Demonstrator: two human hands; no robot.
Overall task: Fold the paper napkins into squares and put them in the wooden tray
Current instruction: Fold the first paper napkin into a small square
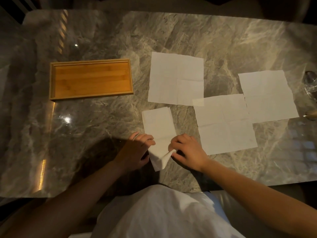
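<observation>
Our left hand [137, 149] and right hand [187, 152] each pinch the near end of the half-folded napkin [158, 124] — its long axis runs near-to-far — sitting right of and nearer than the wooden tray [91, 78].

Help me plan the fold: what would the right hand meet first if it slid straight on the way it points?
The half-folded napkin that the right hand pinches; past it bare table, then perhaps the wooden tray.
</observation>
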